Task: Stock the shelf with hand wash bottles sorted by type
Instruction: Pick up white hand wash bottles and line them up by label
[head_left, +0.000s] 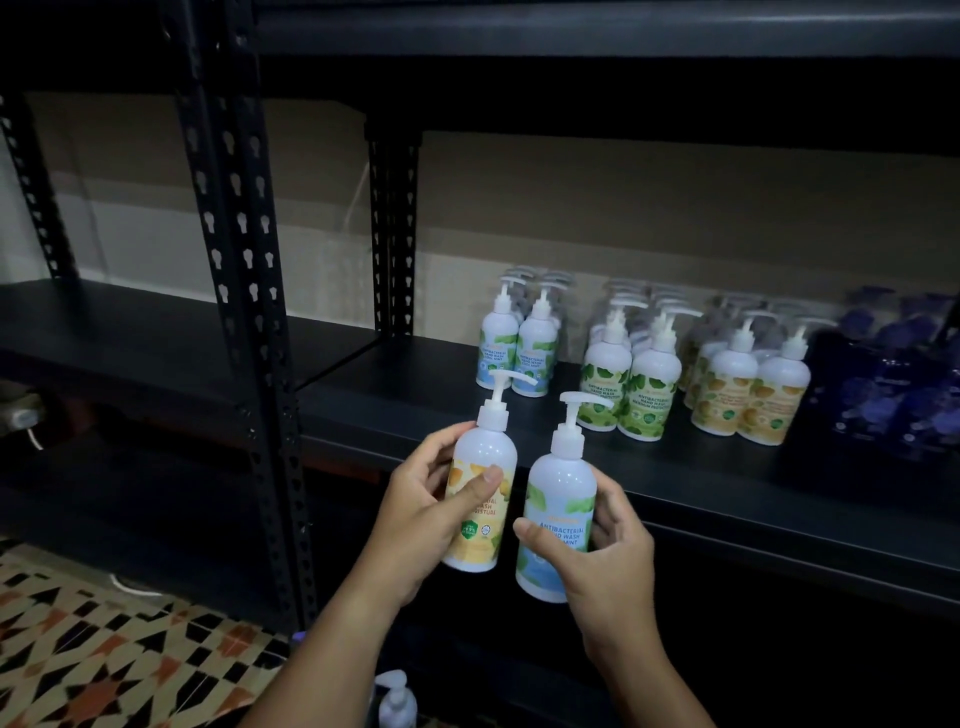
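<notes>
We see two pump bottles held up in front of the black shelf (675, 483), near its front edge. Our left hand (415, 519) grips a white bottle with yellow label (480, 499), thumb across the print; legible bits: "...WASH", "MOISTURE", a green "99.9%" badge. Our right hand (608, 561) grips a white bottle with blue-green label (558, 525), reading "ANTIBACTERIAL HAND WASH ... MINT". Both upright, tilted slightly, just beside each other, white pump heads pointing right

On the shelf, further back and right, groups sorted in rows: blue mint-label bottles (519, 353) at left, reading "ANTIBACTERIAL HAND WASH COOL MINT"; green leaf-label bottles (631, 389) next, "ANTIBACTERIAL HAND WASH", last line blurred; yellow-label bottles (750, 395), text too blurred to read; dark blue packs (893, 379) far right, unreadable

Another pump bottle (396, 701) sits low, near bottom edge. Patterned tile floor (104, 649) at lower left
</notes>
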